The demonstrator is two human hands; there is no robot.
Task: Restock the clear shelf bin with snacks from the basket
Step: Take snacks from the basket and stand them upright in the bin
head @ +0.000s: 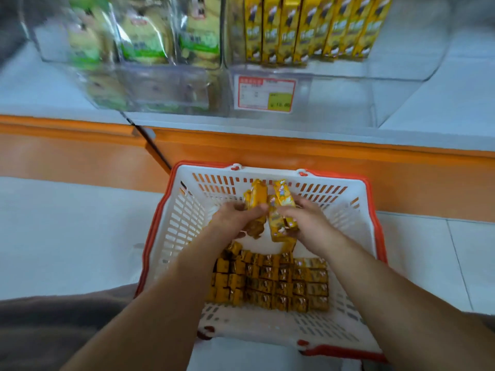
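A white basket with an orange rim (176, 218) stands on the floor below me, holding several rows of yellow snack boxes (278, 282). Above them my left hand (237, 220) grips a yellow snack box (257, 195), and my right hand (308, 219) grips other yellow snack boxes (282, 207). Both hands are inside the basket, close together. On the shelf above sits the clear shelf bin (348, 87), with several upright yellow boxes (308, 28) at its back and bare room at its front.
A neighbouring clear bin (166, 84) at the left holds green-labelled snack bags (144, 36). A red and yellow price tag (265, 93) is on the bin's front. The shelf has an orange front edge (267, 148). Grey floor tiles surround the basket.
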